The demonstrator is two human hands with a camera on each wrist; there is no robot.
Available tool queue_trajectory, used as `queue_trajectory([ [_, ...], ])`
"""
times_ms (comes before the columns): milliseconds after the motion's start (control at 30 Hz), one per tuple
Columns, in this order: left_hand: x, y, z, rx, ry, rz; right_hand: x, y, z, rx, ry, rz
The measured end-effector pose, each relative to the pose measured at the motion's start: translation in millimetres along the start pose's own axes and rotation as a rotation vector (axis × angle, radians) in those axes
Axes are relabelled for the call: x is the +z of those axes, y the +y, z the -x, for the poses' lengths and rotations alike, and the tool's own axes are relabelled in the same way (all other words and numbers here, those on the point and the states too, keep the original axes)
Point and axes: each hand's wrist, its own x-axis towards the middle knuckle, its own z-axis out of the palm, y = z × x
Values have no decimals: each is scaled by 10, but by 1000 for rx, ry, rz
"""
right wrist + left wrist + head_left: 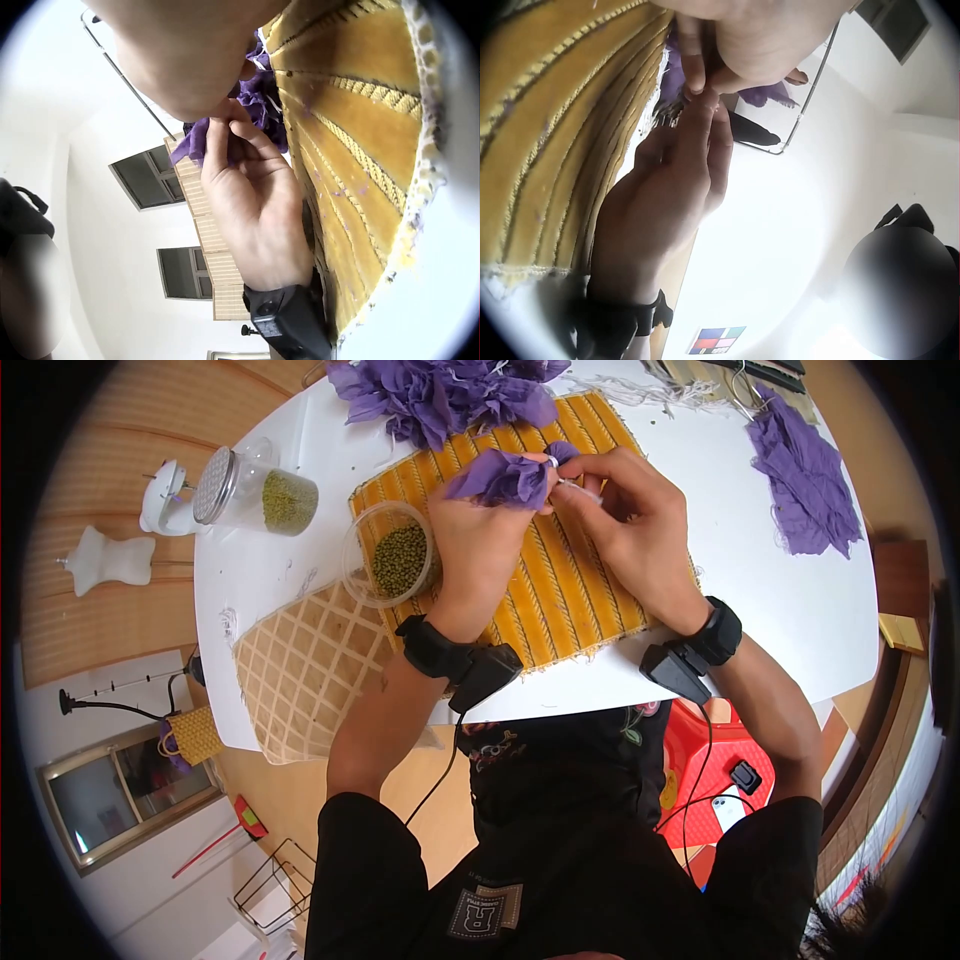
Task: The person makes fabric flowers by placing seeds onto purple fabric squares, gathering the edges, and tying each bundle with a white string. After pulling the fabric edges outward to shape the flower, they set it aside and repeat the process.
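Note:
Over a yellow striped cloth mat [545, 595], my left hand [480, 550] grips a gathered piece of purple cloth [500, 480]. Its ruffled edge sticks out above the fingers. My right hand [645, 525] meets it from the right, thumb and forefinger pinching a thin white string [572, 483] at the gathered part. Seen from the left wrist, the fingertips of both hands come together, and the right hand [660, 187] hides much of the cloth. In the right wrist view the left hand [259, 206] holds the purple cloth [196, 142] between thumb and fingers.
Beside my left forearm stands an open tub of green beans [400, 560]; a lidded jar [285, 500] lies farther left. A heap of purple ruffles [450, 395] is at the back, near loose white strings [650, 395]. Flat purple cloth [805, 480] lies right, a checked cloth [310, 660] front left.

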Motion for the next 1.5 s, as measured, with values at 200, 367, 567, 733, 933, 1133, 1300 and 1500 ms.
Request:
queue_trajectory([
  [200, 20, 45, 2, -28, 13, -19, 1, 127, -19, 29, 50, -80],
  [367, 24, 70, -8, -37, 14, -47, -20, 84, -32, -10, 71, -58],
  [567, 35, 70, 5, -15, -51, -12, -9, 87, -32, 77, 85, -146],
  [733, 31, 64, 2, -35, -52, -3, -19, 76, -24, 101, 78, -135],
  [933, -15, 1, -41, -85, -53, 108, -16, 171, -40, -94, 46, -40],
  [1133, -12, -8, -44, -127, -37, 176, -23, 139, -31, -72, 33, -38],
  [1300, -10, 14, -37, -131, -53, 163, 0, 88, -15, 88, 61, -130],
  [1500, -25, 5, -45, -152, -57, 187, -11, 144, -25, 45, 42, -93],
])
